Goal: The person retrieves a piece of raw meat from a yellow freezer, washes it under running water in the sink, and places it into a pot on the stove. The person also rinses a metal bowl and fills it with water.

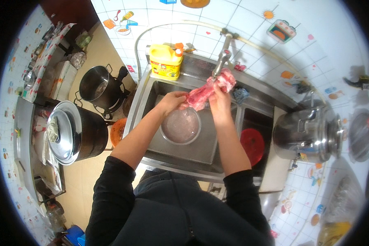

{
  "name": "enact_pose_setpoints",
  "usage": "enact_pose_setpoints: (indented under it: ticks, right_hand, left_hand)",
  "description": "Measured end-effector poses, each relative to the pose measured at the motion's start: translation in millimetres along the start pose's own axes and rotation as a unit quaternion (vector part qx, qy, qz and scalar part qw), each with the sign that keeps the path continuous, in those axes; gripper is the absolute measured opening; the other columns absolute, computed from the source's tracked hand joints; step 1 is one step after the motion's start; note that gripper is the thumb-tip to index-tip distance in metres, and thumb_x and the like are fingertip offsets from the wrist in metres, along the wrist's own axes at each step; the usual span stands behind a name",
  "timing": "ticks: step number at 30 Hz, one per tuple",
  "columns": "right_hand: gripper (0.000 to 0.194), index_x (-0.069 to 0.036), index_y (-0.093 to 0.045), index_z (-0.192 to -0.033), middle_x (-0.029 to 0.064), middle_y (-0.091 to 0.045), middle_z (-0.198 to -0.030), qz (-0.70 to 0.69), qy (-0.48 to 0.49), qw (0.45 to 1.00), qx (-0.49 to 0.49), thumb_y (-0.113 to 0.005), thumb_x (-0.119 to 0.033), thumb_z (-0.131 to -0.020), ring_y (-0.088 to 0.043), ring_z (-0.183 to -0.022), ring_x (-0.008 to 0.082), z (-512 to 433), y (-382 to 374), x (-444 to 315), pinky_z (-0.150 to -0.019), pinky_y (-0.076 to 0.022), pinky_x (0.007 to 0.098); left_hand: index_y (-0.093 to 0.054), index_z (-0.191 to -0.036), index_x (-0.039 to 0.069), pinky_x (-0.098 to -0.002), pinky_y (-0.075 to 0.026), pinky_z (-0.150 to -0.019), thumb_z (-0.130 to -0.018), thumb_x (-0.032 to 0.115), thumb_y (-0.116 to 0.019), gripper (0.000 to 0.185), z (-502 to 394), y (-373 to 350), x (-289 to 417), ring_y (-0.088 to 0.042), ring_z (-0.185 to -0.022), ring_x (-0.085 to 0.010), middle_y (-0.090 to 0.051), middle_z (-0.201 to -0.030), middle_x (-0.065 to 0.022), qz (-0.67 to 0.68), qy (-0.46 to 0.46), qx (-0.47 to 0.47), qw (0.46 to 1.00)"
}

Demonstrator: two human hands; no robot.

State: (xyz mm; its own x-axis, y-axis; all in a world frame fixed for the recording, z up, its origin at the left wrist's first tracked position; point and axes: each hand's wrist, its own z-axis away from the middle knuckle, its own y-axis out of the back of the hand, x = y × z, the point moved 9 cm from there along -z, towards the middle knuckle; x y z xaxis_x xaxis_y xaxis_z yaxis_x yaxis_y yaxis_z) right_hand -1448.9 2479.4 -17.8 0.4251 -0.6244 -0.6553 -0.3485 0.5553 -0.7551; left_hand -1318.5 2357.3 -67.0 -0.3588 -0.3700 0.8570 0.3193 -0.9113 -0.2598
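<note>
A large raw meat bone (200, 95), red with pale fatty ends, is held between both hands under the metal tap (223, 60). My left hand (173, 103) grips its lower left end. Near the upper right end, right below the spout, my right hand (219, 98) holds it, fingers partly hidden by the meat. Below my left hand, a round metal bowl (180, 127) of cloudy pinkish water rests in the left basin of the stainless steel sink (200, 155).
A yellow detergent jug (165, 61) stands on the sink's back ledge. A blue scouring cloth (241, 94) lies by the divider, and a red basin (252, 147) is in the right compartment. A steel pot (304, 135) stands right; a deep pot (95, 83) and lidded pot (92, 133) stand left.
</note>
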Motion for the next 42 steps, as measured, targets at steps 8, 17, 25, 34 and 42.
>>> enact_pose_setpoints:
  ticks: [8,17,25,34,42]
  right_hand:
    - [0.030,-0.007,-0.058,-0.117,0.0028,-0.064,-0.108,-0.009,-0.051,0.996,0.075,-0.063,-0.001,-0.088,-0.061,-0.098,0.0150,11.2,5.0,25.8,-0.085,-0.0504,0.0315]
    - [0.019,-0.007,-0.061,-0.109,0.0051,-0.066,-0.102,-0.003,-0.063,0.995,0.074,-0.061,-0.003,-0.090,-0.064,-0.094,0.0179,19.8,11.9,47.6,-0.084,-0.0516,0.0337]
    - [0.027,-0.007,-0.056,-0.117,0.0063,-0.063,-0.109,-0.008,-0.037,0.999,0.038,-0.059,-0.003,-0.091,-0.061,-0.101,0.0187,34.0,1.0,46.5,-0.090,-0.0492,0.0357]
    - [0.030,-0.006,-0.055,-0.119,0.0063,-0.062,-0.111,0.009,0.008,0.999,0.032,-0.059,0.001,-0.090,-0.061,-0.101,0.0186,38.4,-12.9,34.6,-0.089,-0.0492,0.0335]
    - [0.029,-0.004,-0.056,-0.114,0.0053,-0.062,-0.107,0.037,0.033,0.997,0.056,-0.060,0.006,-0.087,-0.061,-0.097,0.0174,45.6,-26.5,25.1,-0.085,-0.0509,0.0324]
  left_hand:
    - [-0.051,-0.131,-0.004,-0.0279,-0.052,-0.077,-0.094,0.014,-0.051,0.040,20.3,22.3,-15.9,-0.064,-0.090,-0.0146,-0.068,-0.104,-0.0108,-0.045,0.008,0.038,0.998]
    - [-0.053,-0.129,0.002,-0.0262,-0.051,-0.076,-0.092,0.016,-0.056,0.039,34.2,36.4,-31.6,-0.064,-0.089,-0.0122,-0.068,-0.105,-0.0074,-0.032,0.007,0.040,0.999]
    - [-0.054,-0.125,0.001,-0.0281,-0.052,-0.077,-0.089,0.013,-0.063,0.039,42.5,38.8,-32.7,-0.064,-0.088,-0.0138,-0.067,-0.103,-0.0076,-0.002,-0.020,0.054,0.998]
    - [-0.067,-0.089,0.006,-0.0390,-0.050,-0.073,-0.077,0.011,-0.071,0.013,89.8,-7.6,57.7,-0.062,-0.084,-0.0305,-0.062,-0.086,-0.0116,-0.384,-0.351,0.223,0.824]
    - [-0.067,-0.087,0.007,-0.0422,-0.050,-0.071,-0.078,0.013,-0.066,0.011,83.3,-27.5,62.5,-0.062,-0.081,-0.0332,-0.063,-0.086,-0.0115,-0.385,-0.350,0.208,0.828]
